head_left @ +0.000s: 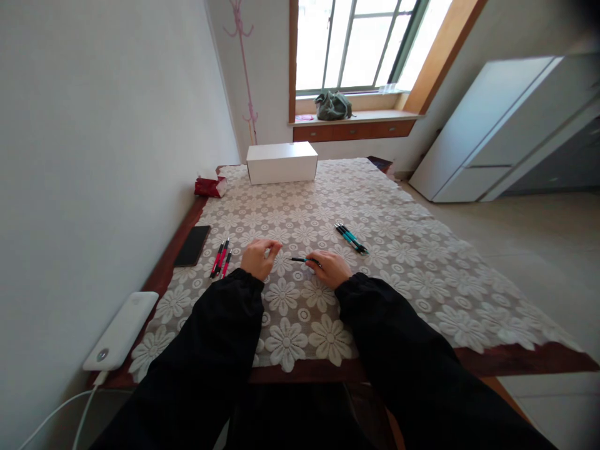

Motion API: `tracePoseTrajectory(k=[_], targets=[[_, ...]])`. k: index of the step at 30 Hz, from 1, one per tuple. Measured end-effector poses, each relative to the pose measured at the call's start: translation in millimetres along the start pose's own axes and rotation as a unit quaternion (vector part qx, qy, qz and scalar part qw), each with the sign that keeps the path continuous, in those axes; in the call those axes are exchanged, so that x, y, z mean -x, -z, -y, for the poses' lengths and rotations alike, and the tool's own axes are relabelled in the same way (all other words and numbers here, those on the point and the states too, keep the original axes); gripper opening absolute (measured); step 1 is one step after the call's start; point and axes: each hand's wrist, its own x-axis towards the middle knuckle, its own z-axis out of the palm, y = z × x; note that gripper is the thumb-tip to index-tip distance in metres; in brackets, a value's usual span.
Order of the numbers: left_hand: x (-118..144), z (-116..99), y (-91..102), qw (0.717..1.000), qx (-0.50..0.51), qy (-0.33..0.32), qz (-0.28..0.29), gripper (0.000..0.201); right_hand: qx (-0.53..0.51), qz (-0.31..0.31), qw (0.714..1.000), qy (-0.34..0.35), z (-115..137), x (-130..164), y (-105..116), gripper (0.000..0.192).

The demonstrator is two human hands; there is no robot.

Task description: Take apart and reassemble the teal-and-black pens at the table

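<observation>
My right hand (329,269) grips a dark pen (298,259) with a bit of blue on it, its thin tip pointing left over the tablecloth. Just left of that tip, my left hand (259,259) is closed in a pinch. Whatever is between its fingertips, if anything, is too small to make out. Several red and black pens (219,259) lie side by side to the left of my left hand. Beyond my right hand, to the right, rests a bunch of teal and black pens (350,238).
A white floral lace cloth (394,212) covers the wooden table. Along the left edge are a black phone-like slab (192,245), a white power bank (122,331) with a cable, and a red tissue pack (210,187). At the far end stands a white box (282,165).
</observation>
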Motion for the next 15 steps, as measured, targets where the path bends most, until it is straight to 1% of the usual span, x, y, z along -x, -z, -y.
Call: tracePoseTrajectory(k=[1,2,4,6,8,10,11,13,15], targets=[[-5,7,12.0,0.999,-0.008,0.034,-0.018,0.028,-0.004,-0.004,1.0,-0.003,-1,0,0,0.025],[-10,17,25.6,0.997,-0.024,0.066,-0.023,0.026,-0.008,-0.006,1.0,-0.006,-2,0,-1,0.025],[-17,43,54.7,0.983,-0.099,0.15,-0.039,0.032,-0.015,-0.008,1.0,-0.009,-3,0,-1,0.024],[-20,74,81.2,0.95,-0.199,0.236,-0.051,0.049,-0.021,-0.009,1.0,-0.011,-4,1,-2,0.024],[-17,104,100.1,0.919,-0.257,0.298,-0.035,0.065,-0.025,-0.01,1.0,-0.012,-4,1,-3,0.023],[-12,129,109.8,0.891,-0.281,0.357,-0.001,0.075,-0.026,-0.012,0.999,-0.015,-5,1,-4,0.023],[-10,138,111.6,0.88,-0.284,0.381,0.01,0.076,-0.026,-0.012,0.999,-0.016,-5,0,-4,0.023],[-6,148,111.6,0.879,-0.29,0.379,0.005,0.073,-0.03,-0.012,0.999,-0.015,-5,0,-4,0.024],[-4,150,110.1,0.884,-0.291,0.365,-0.009,0.072,-0.033,-0.013,0.999,-0.013,-5,0,-4,0.024]])
